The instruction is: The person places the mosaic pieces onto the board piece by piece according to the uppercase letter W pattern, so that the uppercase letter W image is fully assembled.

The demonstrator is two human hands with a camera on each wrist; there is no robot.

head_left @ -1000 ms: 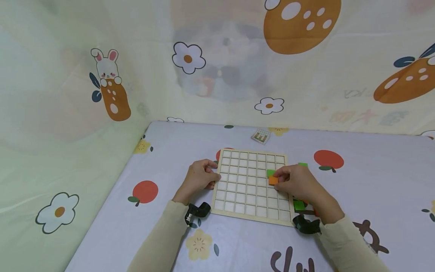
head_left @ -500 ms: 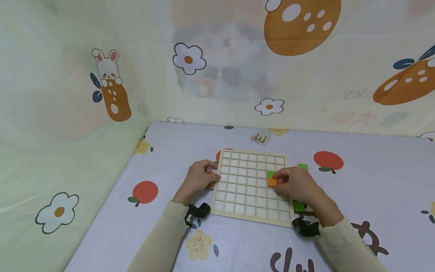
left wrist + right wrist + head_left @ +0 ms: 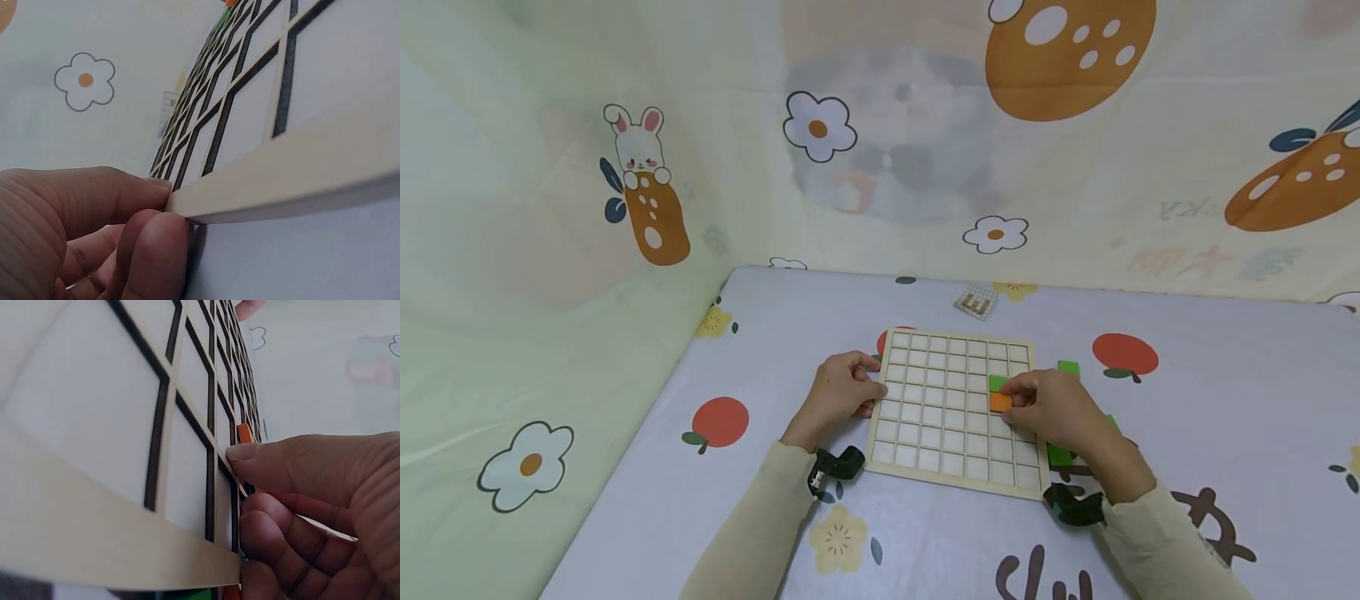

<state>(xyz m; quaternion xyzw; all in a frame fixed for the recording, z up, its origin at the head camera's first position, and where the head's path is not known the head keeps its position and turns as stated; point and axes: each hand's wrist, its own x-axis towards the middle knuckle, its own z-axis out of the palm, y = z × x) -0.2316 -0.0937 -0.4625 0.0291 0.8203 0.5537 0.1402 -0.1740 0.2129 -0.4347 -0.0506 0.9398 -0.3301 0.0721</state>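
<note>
A pale wooden grid board (image 3: 934,423) with white square cells lies on the table. My left hand (image 3: 844,388) grips its left edge; in the left wrist view the thumb and index finger pinch the wooden rim (image 3: 250,181). Over the board's right part, my right hand (image 3: 1054,407) holds an orange square tile (image 3: 1000,402) by its right side, at a cell just below a green tile (image 3: 997,383). In the right wrist view the orange tile (image 3: 245,433) stands partly above the grid lines beside the thumb; the other fingertips are partly hidden.
Green tiles (image 3: 1060,455) and other pieces lie right of the board, partly under the right forearm. Another green tile (image 3: 1069,367) is near the board's upper right. A small card with a grid pattern (image 3: 976,302) lies behind the board. Patterned cloth covers table and walls.
The orange tile has shifted slightly left and settled against its cell below the green tile, the right hand moving with it. My left hand stays at the board's edge.
</note>
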